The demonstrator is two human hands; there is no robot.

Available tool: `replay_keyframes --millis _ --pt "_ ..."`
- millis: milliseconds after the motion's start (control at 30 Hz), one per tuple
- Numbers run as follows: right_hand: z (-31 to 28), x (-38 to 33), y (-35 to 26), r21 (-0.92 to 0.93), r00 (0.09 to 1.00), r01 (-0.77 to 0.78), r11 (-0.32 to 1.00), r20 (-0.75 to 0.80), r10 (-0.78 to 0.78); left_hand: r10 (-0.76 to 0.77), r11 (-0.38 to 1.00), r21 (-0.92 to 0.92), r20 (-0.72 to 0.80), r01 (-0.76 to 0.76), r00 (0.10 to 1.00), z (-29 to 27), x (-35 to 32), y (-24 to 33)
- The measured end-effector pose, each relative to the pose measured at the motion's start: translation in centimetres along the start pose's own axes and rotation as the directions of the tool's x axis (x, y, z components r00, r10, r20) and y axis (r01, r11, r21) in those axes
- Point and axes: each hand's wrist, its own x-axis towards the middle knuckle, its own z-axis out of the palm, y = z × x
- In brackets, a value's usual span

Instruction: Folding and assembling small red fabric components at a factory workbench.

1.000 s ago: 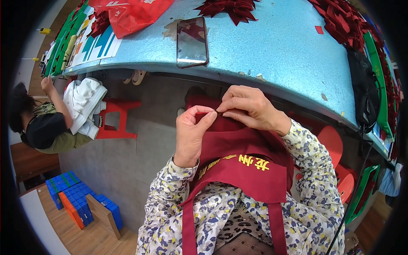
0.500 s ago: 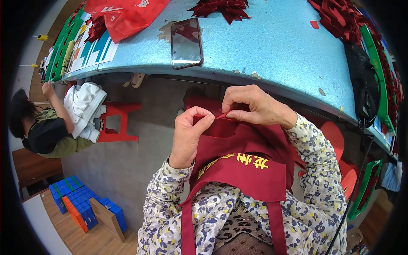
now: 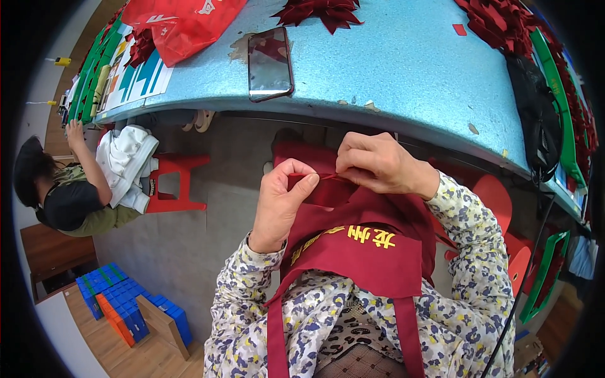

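Above my lap, my left hand (image 3: 280,201) pinches one end of a thin dark red strip (image 3: 328,176), thumb against forefinger. My right hand (image 3: 382,162) is closed at the strip's other end, its fingers curled and knuckles turned up. Between the two hands the strip shows as a narrow fold; the ends are hidden in the fingers, and its exact kind I cannot make out. Below it spreads the dark red apron (image 3: 353,268) that I wear, with yellow lettering. Both hands are just short of the table's near edge.
On the blue table (image 3: 403,75) lie a phone (image 3: 270,65), a red plastic bag (image 3: 183,28) and dark red pointed cloth pieces (image 3: 321,12). A black bag (image 3: 534,120) and green trays (image 3: 558,101) are at the right. A person (image 3: 69,189) sits left by a red stool (image 3: 176,183).
My right hand has turned knuckles-up and its thumb has gone out of sight; a little more of the strip shows between the hands. My left hand keeps its pinch.
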Motion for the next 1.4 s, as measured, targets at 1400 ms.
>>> replay_keyframes --millis 1400 --pt "-20.3 -7.3 -5.3 0.151 0.778 -0.627 0.764 0.166 0.606 -0.109 0.967 -0.155 0.469 0.203 0.877 11.4 8.8 5.3"
